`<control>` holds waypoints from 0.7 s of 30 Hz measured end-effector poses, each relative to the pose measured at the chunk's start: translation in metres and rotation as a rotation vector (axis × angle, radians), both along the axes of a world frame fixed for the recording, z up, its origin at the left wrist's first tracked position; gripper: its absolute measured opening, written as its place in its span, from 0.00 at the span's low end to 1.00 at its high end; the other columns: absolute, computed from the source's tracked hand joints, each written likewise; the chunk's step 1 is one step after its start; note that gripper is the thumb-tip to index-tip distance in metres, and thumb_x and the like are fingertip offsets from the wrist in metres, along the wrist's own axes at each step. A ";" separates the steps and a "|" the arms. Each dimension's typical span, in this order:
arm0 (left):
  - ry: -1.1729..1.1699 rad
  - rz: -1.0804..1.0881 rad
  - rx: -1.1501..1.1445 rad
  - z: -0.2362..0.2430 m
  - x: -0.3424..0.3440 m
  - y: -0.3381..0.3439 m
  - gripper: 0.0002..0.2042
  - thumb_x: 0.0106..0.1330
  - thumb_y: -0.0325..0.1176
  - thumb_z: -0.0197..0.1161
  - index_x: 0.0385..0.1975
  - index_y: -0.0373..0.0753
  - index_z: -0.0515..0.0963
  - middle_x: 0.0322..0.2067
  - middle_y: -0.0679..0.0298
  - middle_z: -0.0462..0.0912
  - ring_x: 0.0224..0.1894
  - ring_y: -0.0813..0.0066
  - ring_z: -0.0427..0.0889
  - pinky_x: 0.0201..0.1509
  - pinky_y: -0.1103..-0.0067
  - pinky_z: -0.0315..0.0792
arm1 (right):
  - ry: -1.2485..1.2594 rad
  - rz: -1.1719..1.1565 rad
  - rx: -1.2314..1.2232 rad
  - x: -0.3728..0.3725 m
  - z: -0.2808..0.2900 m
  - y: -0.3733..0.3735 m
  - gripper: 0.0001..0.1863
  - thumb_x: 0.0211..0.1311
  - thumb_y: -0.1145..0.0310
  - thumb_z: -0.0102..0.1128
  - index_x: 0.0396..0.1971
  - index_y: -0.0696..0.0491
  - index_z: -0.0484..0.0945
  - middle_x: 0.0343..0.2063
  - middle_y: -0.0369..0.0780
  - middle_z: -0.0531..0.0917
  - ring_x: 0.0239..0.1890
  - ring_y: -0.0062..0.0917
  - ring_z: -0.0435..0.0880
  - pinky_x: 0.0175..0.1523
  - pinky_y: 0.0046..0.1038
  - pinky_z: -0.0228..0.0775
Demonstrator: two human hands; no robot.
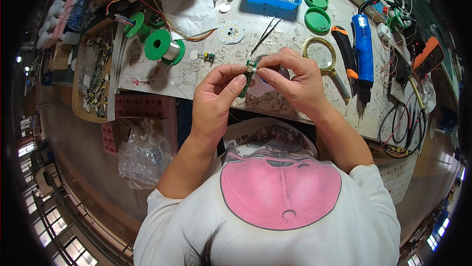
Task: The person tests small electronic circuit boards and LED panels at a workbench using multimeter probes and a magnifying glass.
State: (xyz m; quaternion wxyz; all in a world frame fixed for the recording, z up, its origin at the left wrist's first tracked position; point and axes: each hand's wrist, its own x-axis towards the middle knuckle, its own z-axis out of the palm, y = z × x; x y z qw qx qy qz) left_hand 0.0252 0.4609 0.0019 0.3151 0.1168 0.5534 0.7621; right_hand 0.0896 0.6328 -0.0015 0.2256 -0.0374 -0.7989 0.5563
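While the left hand (219,87) pinches a narrow green circuit board (243,91) between thumb and fingers, the right hand (295,73) closes thumb and fingertip at its upper end, by a small white part (253,69) — whether gripping that part or the board, I cannot tell. The board is held over the worktable (361,114), tweezers (266,35) just beyond, a magnifying glass (319,54) at the right.

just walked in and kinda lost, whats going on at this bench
A person at a cluttered workbench holds a small green circuit board between the fingertips of the left hand and right hand, the right one at its upper end. Tweezers lie just beyond, a spool of silvery wire to the left, a magnifying glass and blue power tool to the right.
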 end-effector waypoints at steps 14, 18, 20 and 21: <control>-0.095 -0.052 -0.019 0.005 -0.004 -0.003 0.12 0.62 0.24 0.63 0.46 0.36 0.75 0.36 0.65 0.82 0.38 0.79 0.82 0.36 0.84 0.78 | 0.077 0.023 0.181 0.001 0.004 -0.001 0.04 0.47 0.70 0.67 0.26 0.50 0.82 0.23 0.35 0.82 0.28 0.28 0.78 0.38 0.29 0.66; 0.011 -0.042 -0.097 0.011 -0.003 -0.002 0.13 0.64 0.27 0.62 0.48 0.36 0.76 0.37 0.64 0.83 0.38 0.80 0.82 0.35 0.84 0.78 | 0.059 0.014 0.167 0.002 0.006 -0.002 0.04 0.47 0.70 0.67 0.25 0.50 0.82 0.23 0.35 0.82 0.28 0.28 0.79 0.38 0.29 0.66; -0.001 -0.042 -0.097 0.013 -0.002 -0.003 0.13 0.64 0.28 0.62 0.48 0.36 0.76 0.37 0.64 0.83 0.38 0.79 0.82 0.36 0.84 0.78 | 0.053 0.020 0.166 0.003 0.006 -0.002 0.04 0.47 0.70 0.67 0.25 0.50 0.83 0.23 0.35 0.82 0.28 0.28 0.79 0.38 0.29 0.66; -0.013 -0.042 -0.096 0.013 -0.002 -0.003 0.12 0.65 0.28 0.62 0.47 0.35 0.76 0.37 0.64 0.83 0.38 0.79 0.82 0.36 0.83 0.78 | 0.047 0.025 0.166 0.003 0.007 -0.001 0.04 0.47 0.70 0.67 0.25 0.50 0.83 0.23 0.35 0.82 0.28 0.28 0.79 0.38 0.29 0.66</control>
